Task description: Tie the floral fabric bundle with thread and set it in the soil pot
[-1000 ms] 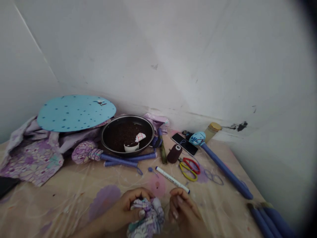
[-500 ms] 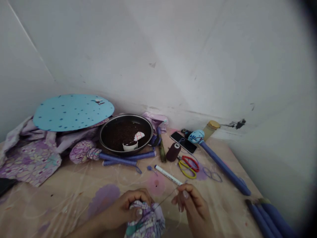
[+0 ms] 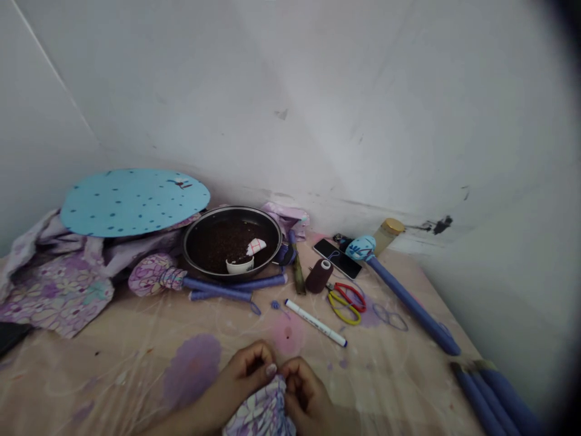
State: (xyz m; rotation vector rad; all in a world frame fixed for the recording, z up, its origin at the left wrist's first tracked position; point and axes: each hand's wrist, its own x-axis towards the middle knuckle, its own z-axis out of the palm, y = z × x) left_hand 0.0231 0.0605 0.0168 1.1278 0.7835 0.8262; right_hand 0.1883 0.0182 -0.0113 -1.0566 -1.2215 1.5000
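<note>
Gathered floral cloth [image 3: 261,410] is at the bottom centre, between my two hands. My left hand [image 3: 240,381] is closed on it, with the thumb and fingers pinching its upper edge. Against the cloth's right side is my right hand [image 3: 305,393], its fingers curled and pinched close to the left fingertips. Whatever fine thing the right fingers hold is too small to make out. Beyond the hands lies a white marker [image 3: 316,323] with blue ends.
Behind are a pan [image 3: 231,242] of dark grains with a small cup [image 3: 239,265], a thread spool [image 3: 319,276], red-and-yellow scissors [image 3: 347,303], a phone [image 3: 337,258] and a blue-headed stick [image 3: 411,306]. Floral cloth [image 3: 59,290] and a blue dotted oval [image 3: 131,203] lie left.
My right hand has moved left and down to the cloth, beside my left fingertips. The thread stretched between hand and cloth no longer shows, and the marker is fully uncovered.
</note>
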